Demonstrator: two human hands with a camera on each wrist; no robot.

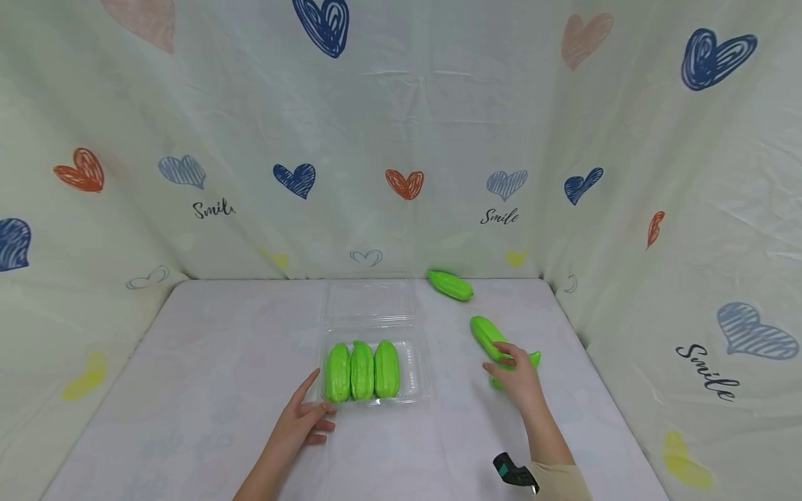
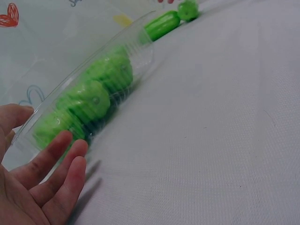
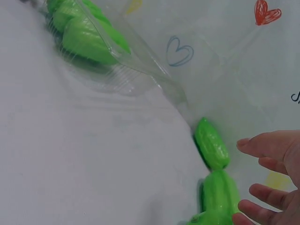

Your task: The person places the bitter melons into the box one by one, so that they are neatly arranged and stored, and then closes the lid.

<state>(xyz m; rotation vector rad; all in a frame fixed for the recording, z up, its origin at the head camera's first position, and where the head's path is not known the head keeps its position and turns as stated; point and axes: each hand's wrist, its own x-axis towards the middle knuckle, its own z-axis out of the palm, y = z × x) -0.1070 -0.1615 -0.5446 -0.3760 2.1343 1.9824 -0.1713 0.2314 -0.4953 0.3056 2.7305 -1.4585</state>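
A clear plastic clamshell box (image 1: 413, 379) lies with its lid (image 1: 371, 300) folded back. Inside its tray, three green ridged gourd-like pieces (image 1: 362, 370) stand side by side, leaving bare tray on the right. At the box's near left corner is my left hand (image 1: 299, 422), its fingers spread and fairly straight beside the wall; the left wrist view shows the thumb near the rim. Over on the right, my right hand (image 1: 519, 376) hovers above a green gourd-like piece (image 1: 486, 335) with loosely spread fingers and nothing held. Another green piece (image 1: 535, 359) is partly hidden beneath this hand.
One more green gourd-like piece (image 1: 450, 285) lies at the back edge of the table, right of the lid. White cloth covers the table (image 1: 207, 376). A curtain (image 1: 351, 125) printed with hearts hangs behind and on both sides. A dark device (image 1: 515, 473) sits at the right wrist.
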